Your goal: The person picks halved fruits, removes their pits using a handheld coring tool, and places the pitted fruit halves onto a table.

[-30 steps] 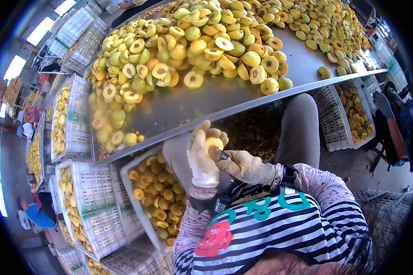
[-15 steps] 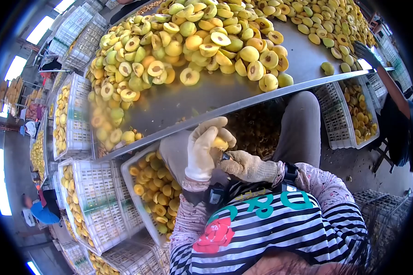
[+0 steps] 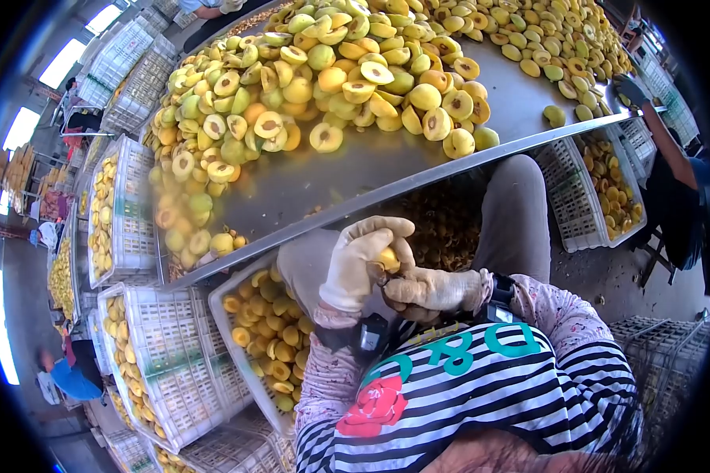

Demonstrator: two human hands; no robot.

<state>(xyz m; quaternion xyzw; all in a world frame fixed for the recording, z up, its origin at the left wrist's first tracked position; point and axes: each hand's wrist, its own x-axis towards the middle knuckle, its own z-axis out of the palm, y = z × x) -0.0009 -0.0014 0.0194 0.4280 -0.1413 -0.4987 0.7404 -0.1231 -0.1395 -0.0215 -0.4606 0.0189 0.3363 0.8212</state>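
Observation:
My gloved left hand [image 3: 360,266] is curled around a yellow peach piece [image 3: 389,259], held above my lap just off the table edge. My gloved right hand [image 3: 434,290] is closed and meets the left hand at the fruit. A small brown bit [image 3: 377,273] shows between the two hands; whether it is a pit or part of a tool, I cannot tell. What the right fingers grip is hidden. Ahead, a heap of halved peaches [image 3: 323,79], several with brown pit or hollow showing, lies on the metal table [image 3: 292,185].
A crate of peach halves [image 3: 272,347] stands by my left leg, with stacked white crates [image 3: 173,355] further left. Another filled crate [image 3: 607,189] is right of my knee. A co-worker's dark-gloved hand [image 3: 631,91] is at the table's right end. Brown scraps [image 3: 442,229] lie below the table.
Both hands have lowered slightly and the right has turned, its fingers now pressed closer to the fruit. A dark piece by the right thumb no longer shows. The co-worker's right-side hand has shifted slightly.

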